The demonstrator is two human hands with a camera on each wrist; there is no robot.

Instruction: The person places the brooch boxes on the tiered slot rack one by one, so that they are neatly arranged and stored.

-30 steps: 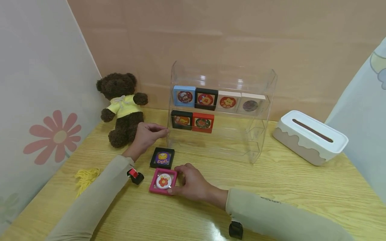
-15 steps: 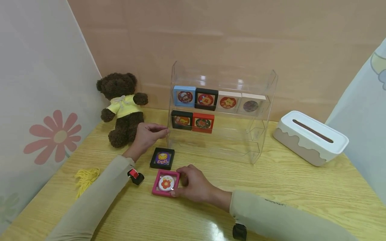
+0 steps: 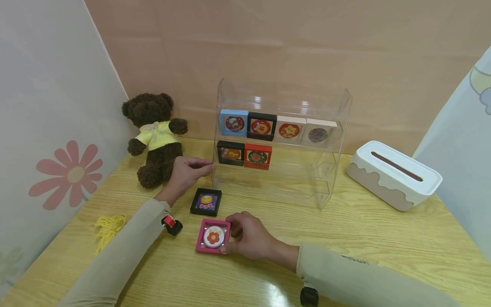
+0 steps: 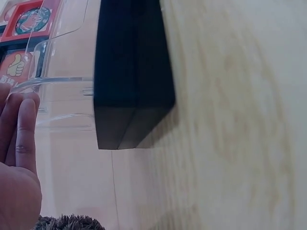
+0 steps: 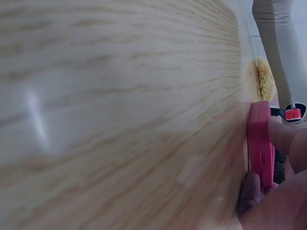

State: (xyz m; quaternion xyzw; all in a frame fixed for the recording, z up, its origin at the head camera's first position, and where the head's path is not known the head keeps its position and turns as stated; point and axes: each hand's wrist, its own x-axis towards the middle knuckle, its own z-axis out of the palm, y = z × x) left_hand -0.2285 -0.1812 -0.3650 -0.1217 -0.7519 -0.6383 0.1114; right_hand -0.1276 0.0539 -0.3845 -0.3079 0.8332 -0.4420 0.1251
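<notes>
My right hand (image 3: 251, 238) pinches the right side of a pink square frame (image 3: 200, 246), thumb at the near corner and fingers at the far one. A round badge with a red flower shows in its window. In the right wrist view the pink frame (image 5: 259, 139) sits low at the tabletop. My left hand (image 3: 188, 172) pinches the left edge of a clear acrylic display rack (image 3: 295, 170); the left wrist view has its fingertips (image 4: 29, 103) at the clear edge. A black frame (image 3: 194, 206) with a purple picture lies between the hands, behind the pink one.
The rack's middle tier holds several framed badges, with a blue frame (image 3: 234, 112) at the left. Below stand a black frame (image 3: 230, 161) and a red frame (image 3: 258, 166). A teddy bear (image 3: 153, 136), yellow yarn (image 3: 110, 226) and a tissue box (image 3: 395, 175) are around.
My right hand has slid the pink frame a little to the right and towards me, widening the gap to the black frame. The left hand stays at the rack's edge.
</notes>
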